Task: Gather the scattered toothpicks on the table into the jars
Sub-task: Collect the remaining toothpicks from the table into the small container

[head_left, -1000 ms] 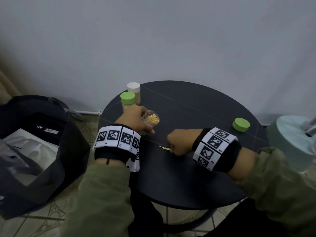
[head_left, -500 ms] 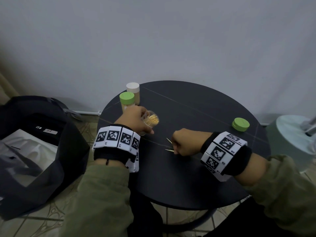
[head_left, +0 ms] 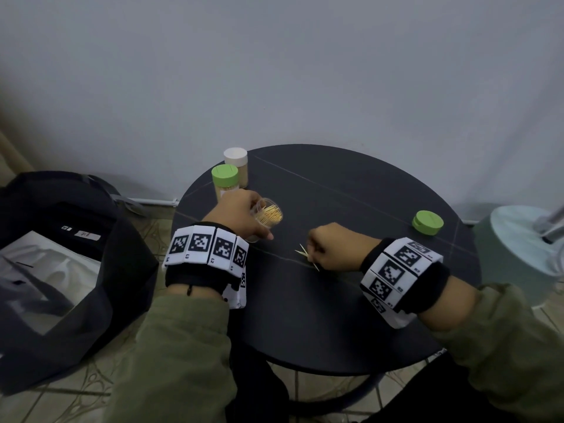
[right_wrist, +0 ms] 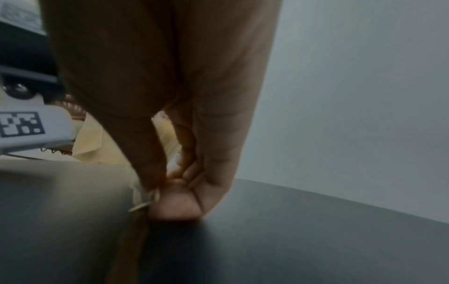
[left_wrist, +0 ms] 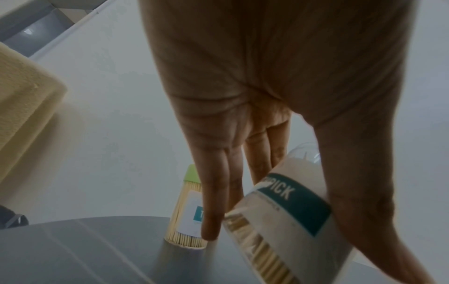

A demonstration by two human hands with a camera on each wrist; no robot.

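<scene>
My right hand [head_left: 331, 247] pinched a few toothpicks [head_left: 302, 252], tips poking leftward past my fingers, probably flat-lying; the open jar [head_left: 268, 215], gripped in my left hand [head_left: 241, 213], lay just beyond those tips

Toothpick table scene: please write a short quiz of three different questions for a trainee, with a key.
1. True or false: the open toothpick jar in the left hand stands upright.
2. What does the right hand pinch? A) loose green lid B) toothpicks C) white-lidded jar
3. Fill in: the loose green lid lies on the black round table to the person's ____.

Key: 1 false, it is tilted. 2 B, toothpicks. 3 right.
</scene>
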